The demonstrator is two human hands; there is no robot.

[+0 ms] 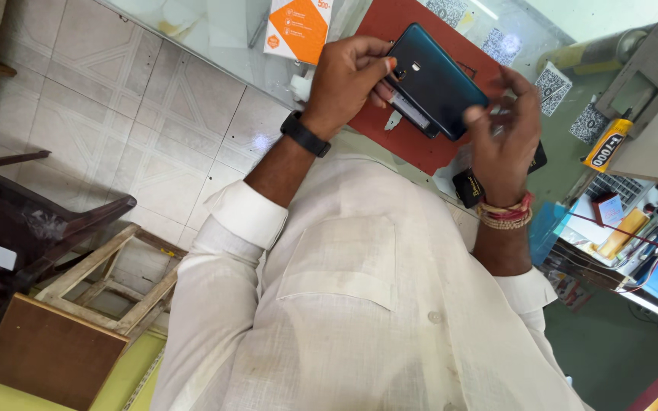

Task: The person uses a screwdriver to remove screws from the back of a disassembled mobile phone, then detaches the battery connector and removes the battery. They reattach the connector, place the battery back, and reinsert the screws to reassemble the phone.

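Your left hand point(348, 76) and right hand point(506, 144) grip a teal phone point(439, 80) above the red mat point(390, 27) on the glass counter point(215, 38); tiled floor point(116, 114) lies beside that mat.

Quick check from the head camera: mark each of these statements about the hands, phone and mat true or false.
1. Both hands grip the dark teal phone. True.
2. The phone lies flat on the floor. False: it is held above the red mat.
3. The left hand has a black band at its wrist. True.
4. The right hand is bare at the wrist. False: it wears thread bracelets.
5. An orange box lies on the glass counter. True.
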